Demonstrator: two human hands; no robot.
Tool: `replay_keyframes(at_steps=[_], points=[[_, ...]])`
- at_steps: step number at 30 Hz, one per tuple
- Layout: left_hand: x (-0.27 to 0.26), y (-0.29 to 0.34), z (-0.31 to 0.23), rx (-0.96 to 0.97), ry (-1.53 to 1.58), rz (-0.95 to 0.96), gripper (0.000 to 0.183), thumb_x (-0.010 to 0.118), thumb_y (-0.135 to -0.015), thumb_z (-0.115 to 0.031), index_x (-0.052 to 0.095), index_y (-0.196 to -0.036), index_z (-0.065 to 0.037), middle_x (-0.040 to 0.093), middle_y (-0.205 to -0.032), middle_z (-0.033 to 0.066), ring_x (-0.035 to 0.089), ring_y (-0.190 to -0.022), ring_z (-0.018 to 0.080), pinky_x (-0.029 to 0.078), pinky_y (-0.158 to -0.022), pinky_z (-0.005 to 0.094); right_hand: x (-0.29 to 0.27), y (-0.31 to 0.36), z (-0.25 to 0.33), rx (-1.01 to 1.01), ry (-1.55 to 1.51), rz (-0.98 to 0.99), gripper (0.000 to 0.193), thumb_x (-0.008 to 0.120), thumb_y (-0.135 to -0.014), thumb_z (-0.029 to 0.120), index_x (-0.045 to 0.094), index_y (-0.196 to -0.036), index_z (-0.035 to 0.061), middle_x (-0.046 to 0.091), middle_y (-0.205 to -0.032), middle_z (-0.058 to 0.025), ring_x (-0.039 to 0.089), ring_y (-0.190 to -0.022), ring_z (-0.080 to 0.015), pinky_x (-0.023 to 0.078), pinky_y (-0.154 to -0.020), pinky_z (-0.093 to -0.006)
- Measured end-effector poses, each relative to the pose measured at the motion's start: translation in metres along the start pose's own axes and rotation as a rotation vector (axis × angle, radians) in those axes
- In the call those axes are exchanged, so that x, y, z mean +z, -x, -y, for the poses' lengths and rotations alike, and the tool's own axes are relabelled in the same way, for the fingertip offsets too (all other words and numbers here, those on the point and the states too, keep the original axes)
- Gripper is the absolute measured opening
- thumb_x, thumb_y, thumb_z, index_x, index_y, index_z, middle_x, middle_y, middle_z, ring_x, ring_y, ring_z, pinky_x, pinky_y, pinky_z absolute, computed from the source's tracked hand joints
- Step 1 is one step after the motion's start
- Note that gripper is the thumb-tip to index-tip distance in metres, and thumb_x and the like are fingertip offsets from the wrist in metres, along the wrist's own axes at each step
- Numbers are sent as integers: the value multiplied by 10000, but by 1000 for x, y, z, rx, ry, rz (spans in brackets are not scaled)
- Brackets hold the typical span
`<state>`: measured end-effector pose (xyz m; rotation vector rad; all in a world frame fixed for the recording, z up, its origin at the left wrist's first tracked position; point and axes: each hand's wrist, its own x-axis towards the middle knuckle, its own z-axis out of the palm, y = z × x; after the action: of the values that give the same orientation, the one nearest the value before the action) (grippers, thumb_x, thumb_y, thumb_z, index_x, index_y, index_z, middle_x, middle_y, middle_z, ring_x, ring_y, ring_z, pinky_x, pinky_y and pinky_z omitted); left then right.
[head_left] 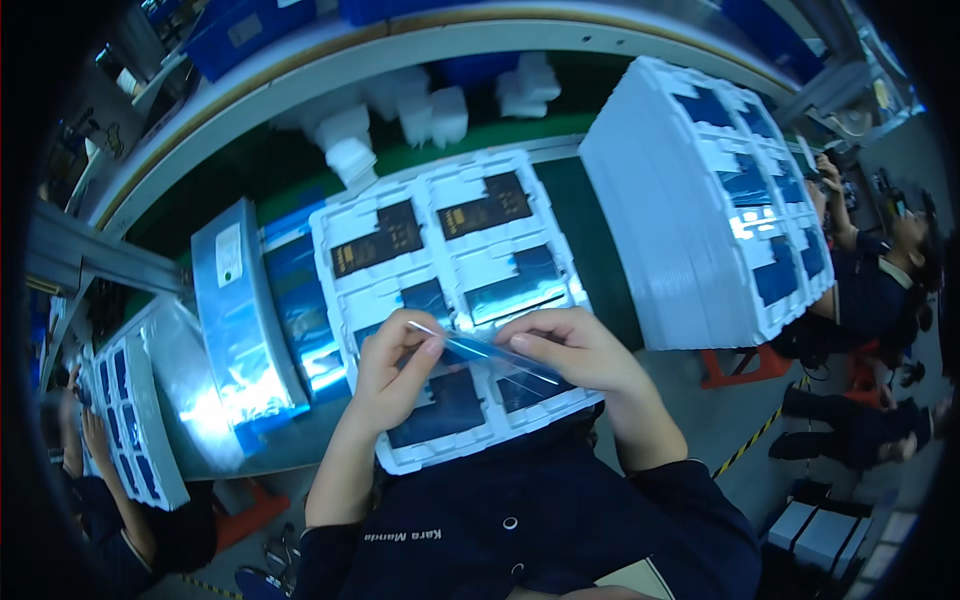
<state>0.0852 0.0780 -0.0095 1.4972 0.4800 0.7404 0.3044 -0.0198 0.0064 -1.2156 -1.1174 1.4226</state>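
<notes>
Clear film [490, 362]: just toward 6 o'clock from the middle of my view, stretched between my two hands, in front of the white tray's lower half; whether it touches the tray, I cannot tell.
White tray [447, 268]: tilted slightly, with six compartments in two columns; each I can see into has a dark flat piece.
Tray's 11 and 1 o'clock: dark pieces [487, 208] with gold-coloured print.
Tray's 3 o'clock: a shiny, bluish piece [518, 286] catching the light.
Tray's 7 and 5 o'clock: dark pieces, partly behind my hands and the film.
Tray stack [622, 225]: tall, white, at 2 o'clock; dark and shiny blue pieces fill its top layer.
Silvery pack [235, 285]: at 9 o'clock, with a pale label.
Film's look: thin, see-through, faintly blue, crossed by bright white streaks.
Left hand [393, 372]: at 7 o'clock, thumb and fingers pinched on the film's near-left end.
Right hand [577, 347]: at 4 o'clock, thumb and fingers pinched on its other side; my hands are apart.
</notes>
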Motion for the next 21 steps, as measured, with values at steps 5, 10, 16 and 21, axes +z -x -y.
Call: replay_keyframes(at_steps=[5,10,16,21], points=[[-6,4,-7,-81,73,-110,136,484,-940,-25,512,-1066,16,586,-786,40,597,-755,89,541,-638,263,8,2,18,-57,-120,-10,251,575,-944,169,629,-1096,-24,652,-894,-16,572,-827,-49,464,-729,-209],[-11,12,-24,-117,170,-90,259,546,-923,-83,477,-1163,-15,572,-825,41,612,-801,104,507,-650,231,16,-2,12,-71,53,-126,245,571,-943,144,610,-1100,-40,644,-879,-14,568,-796,-42,465,-703,-205],[-5,19,-38,-209,-30,-267,288,659,-850,-47,454,-1052,-41,629,-880,87,632,-737,105,509,-663,222,37,-12,11,-94,-107,-24,238,586,-925,92,602,-1127,-35,653,-907,-26,590,-788,-54,480,-699,-186],[-16,30,-41,-49,-101,-288,332,681,-815,12,458,-1057,-33,594,-949,75,601,-835,91,503,-685,216,53,-20,27,-42,-201,-9,265,574,-939,143,619,-1136,-28,649,-925,-22,591,-815,-65,496,-720,-193]])
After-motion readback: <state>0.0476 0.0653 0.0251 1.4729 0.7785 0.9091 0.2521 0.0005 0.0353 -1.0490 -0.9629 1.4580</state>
